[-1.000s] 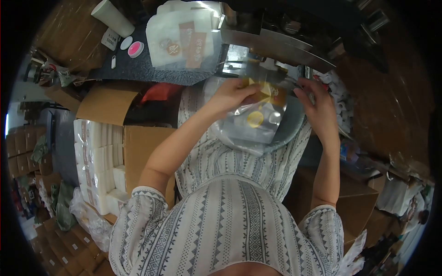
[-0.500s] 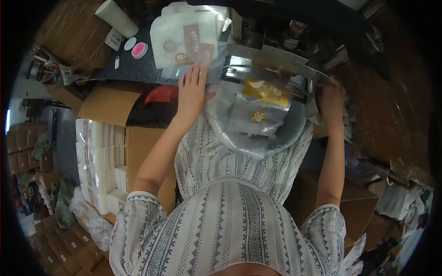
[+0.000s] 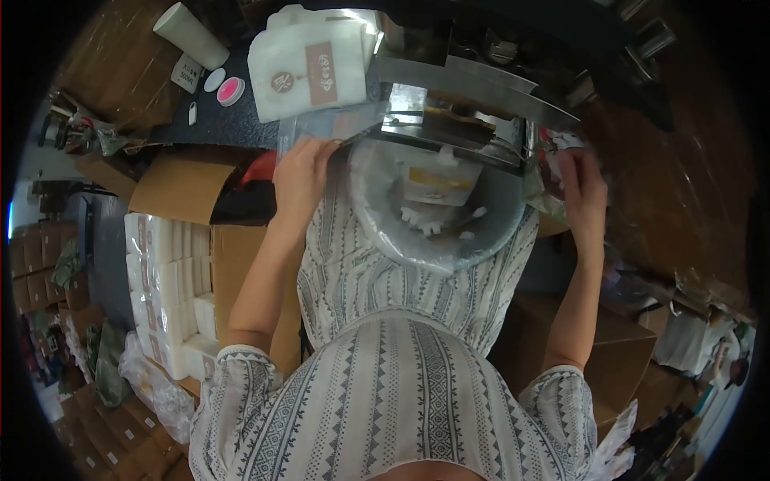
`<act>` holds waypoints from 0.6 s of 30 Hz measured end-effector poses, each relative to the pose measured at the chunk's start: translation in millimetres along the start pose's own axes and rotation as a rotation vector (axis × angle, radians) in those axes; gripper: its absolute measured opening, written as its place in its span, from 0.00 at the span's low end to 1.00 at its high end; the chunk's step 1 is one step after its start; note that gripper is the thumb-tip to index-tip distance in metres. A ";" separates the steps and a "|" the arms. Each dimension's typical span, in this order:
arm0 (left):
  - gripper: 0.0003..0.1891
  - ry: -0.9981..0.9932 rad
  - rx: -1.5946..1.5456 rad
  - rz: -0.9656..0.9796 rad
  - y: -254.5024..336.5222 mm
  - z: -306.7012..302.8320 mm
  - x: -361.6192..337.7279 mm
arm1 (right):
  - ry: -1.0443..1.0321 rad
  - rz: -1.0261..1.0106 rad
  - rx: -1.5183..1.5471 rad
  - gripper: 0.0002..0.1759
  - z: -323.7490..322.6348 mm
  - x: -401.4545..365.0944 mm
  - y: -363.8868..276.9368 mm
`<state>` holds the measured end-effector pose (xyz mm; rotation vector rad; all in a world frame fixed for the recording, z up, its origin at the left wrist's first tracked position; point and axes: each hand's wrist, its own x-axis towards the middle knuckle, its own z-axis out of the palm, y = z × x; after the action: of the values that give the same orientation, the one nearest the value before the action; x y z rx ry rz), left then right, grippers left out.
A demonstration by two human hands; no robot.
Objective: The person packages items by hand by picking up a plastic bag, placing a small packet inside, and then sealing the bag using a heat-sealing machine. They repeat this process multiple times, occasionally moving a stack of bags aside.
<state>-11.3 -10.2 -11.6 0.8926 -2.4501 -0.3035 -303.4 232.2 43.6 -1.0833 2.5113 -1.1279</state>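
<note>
In the head view, my left hand (image 3: 300,178) is closed, its fingertips pinching the edge of a clear plastic film (image 3: 353,124) that runs to the left end of a metal machine (image 3: 481,104). My right hand (image 3: 587,188) is at the machine's right end, fingers bent together beside something white and red (image 3: 560,144); what it grips is hard to make out. Between my hands, a round basin (image 3: 373,228) lined with clear plastic sits at my lap. In it lie a pouch with a yellow band (image 3: 437,183) and several white scraps (image 3: 429,226).
A stack of printed white pouches (image 3: 309,68) lies on the dark bench (image 3: 241,120), beside a pink-topped round tub (image 3: 231,91) and a white cup (image 3: 191,36). An open carton (image 3: 180,180) and wrapped white packs (image 3: 160,280) stand left. Another carton (image 3: 589,345) is at right.
My left hand has gone from lying flat on the film to pinching its edge, lower and further left. The gold-labelled pouch now appears down in the basin, uncovering white scraps. My right hand has dropped slightly.
</note>
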 end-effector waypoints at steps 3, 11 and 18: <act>0.03 0.077 -0.086 -0.008 24.7 -2.8 -10.5 | -0.087 -0.160 0.202 0.08 18.5 -10.9 -28.6; 0.04 0.063 -0.134 0.125 63.9 -17.4 -10.0 | -0.071 -0.704 0.046 0.12 57.2 -12.6 -68.9; 0.08 -0.404 -0.745 -0.108 82.6 19.1 -6.4 | -0.107 -0.250 0.394 0.17 60.9 -10.5 -50.8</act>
<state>-61.6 57.3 0.3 0.6611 -2.3144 -1.4375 -241.8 181.8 36.0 -1.3193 1.9941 -1.5033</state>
